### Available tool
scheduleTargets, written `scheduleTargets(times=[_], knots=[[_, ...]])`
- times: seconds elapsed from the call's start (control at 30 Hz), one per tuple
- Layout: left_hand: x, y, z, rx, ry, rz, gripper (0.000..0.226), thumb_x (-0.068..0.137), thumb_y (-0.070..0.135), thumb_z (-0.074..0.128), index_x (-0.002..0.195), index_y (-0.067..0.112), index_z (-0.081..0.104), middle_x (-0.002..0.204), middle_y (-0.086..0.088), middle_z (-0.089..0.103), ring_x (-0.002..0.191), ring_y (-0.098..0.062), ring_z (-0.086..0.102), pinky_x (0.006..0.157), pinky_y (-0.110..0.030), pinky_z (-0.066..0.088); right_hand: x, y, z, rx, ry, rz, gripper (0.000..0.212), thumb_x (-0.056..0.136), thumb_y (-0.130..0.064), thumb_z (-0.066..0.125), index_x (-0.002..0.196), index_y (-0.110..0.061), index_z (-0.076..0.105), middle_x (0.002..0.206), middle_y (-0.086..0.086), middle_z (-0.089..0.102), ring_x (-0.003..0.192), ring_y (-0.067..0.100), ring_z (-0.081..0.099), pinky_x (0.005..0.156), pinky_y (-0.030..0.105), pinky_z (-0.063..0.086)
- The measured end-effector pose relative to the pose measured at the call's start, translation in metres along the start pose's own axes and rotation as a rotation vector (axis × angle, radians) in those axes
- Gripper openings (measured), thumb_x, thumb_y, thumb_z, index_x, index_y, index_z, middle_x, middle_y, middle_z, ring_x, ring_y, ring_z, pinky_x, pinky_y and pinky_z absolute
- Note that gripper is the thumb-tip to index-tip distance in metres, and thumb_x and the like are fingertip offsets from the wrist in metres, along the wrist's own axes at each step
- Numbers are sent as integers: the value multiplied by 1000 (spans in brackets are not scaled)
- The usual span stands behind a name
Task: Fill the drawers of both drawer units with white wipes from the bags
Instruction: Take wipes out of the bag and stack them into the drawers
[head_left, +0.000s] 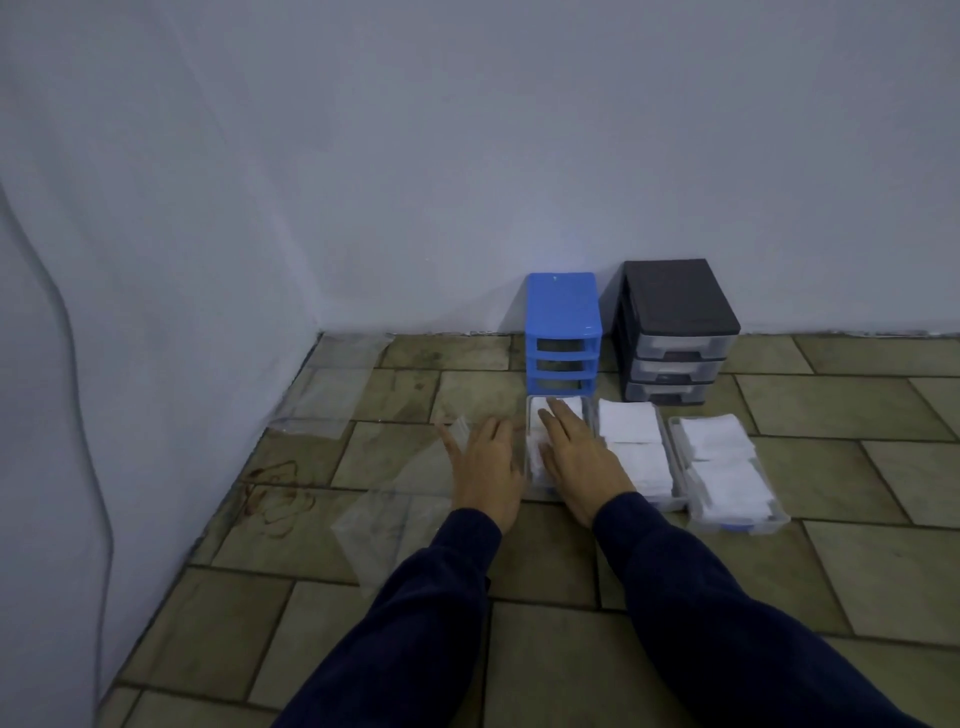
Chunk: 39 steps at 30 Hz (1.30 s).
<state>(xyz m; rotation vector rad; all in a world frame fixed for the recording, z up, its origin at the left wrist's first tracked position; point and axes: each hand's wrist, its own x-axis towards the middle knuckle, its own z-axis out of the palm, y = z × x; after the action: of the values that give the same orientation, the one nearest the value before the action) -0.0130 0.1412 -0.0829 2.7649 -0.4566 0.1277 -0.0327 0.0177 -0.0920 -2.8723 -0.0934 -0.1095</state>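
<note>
A blue drawer unit (563, 332) stands against the wall with its three slots empty. Its clear drawers lie on the floor in front, each holding white wipes. My right hand (574, 457) lies flat with straight fingers on the wipes in the left drawer (535, 415). My left hand (485, 462) is spread open beside that drawer's left wall, over a clear bag (415, 457). The middle drawer (634, 452) and the right drawer (722, 473) are full of wipes. A black drawer unit (675, 330) stands to the right with its three clear drawers in place.
Empty clear plastic bags lie on the tiled floor at the left: one by the corner (332, 379) and one near my left sleeve (384, 530). Pale walls meet in the corner at the left. A thin cable (67, 332) hangs down the left wall.
</note>
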Motion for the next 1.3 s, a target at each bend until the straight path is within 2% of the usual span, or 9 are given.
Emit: scheduleTargets(times=[0.17,0.23,0.4,0.57,0.67,0.77,0.93,1.07,1.3], knots=[[0,-7,-2,-196,80,-28,50,88,-8,39,135,12,41,149,-4,32,144,-13,12,108,-35,-21,14,-10,8,-9,-105,75,57,103,-30,14,146,-2,-10,156,13,-14,145,21,-12,113,28,-7],[0,-10,-4,-306,140,-42,45,88,-9,39,128,11,48,144,-5,39,143,-15,19,113,-39,-19,18,-11,14,-38,-143,123,59,103,-33,13,146,-2,-11,156,13,-14,144,21,-12,114,30,-7],[2,-26,2,-513,189,-51,37,87,-8,40,115,11,56,128,-6,52,126,-18,44,113,-53,24,22,-9,24,-23,-207,166,64,101,-42,13,147,-4,-10,157,13,-11,145,21,-10,115,32,-7],[-2,-43,1,-595,209,-64,36,88,-7,38,114,13,55,123,-4,53,122,-19,47,111,-52,29,19,-12,11,-85,-106,125,60,101,-42,12,148,-8,-5,157,9,-9,145,19,-9,115,35,-9],[-7,-57,-3,-563,215,-90,34,90,-3,39,113,17,53,122,1,52,125,-16,43,112,-53,24,15,-23,-2,54,-5,82,52,102,-37,21,145,-7,24,154,11,21,142,22,19,116,31,11],[-14,-69,-12,-398,148,-208,30,91,4,44,119,14,52,124,-3,51,123,-21,41,114,-47,18,11,-38,-12,200,17,58,42,100,-42,30,111,-10,55,115,9,56,102,20,54,82,30,40],[-23,-94,-15,-193,-12,-326,35,96,22,47,130,17,44,136,-2,47,125,-20,43,113,-49,18,10,-61,-6,186,-178,70,39,89,-49,52,102,-12,59,98,3,60,90,20,58,75,30,45],[-28,-106,-20,-184,-82,-306,40,95,24,47,135,18,39,137,-3,47,127,-21,42,112,-45,22,18,-72,-5,298,-179,81,28,93,-26,54,114,-8,58,118,12,54,105,27,54,88,32,43],[-27,-123,-43,-644,-15,-344,46,91,31,58,132,15,43,122,-5,52,105,-18,53,89,-35,48,37,-80,-35,879,45,79,5,90,-9,57,86,-12,55,99,8,55,93,22,53,73,25,46]])
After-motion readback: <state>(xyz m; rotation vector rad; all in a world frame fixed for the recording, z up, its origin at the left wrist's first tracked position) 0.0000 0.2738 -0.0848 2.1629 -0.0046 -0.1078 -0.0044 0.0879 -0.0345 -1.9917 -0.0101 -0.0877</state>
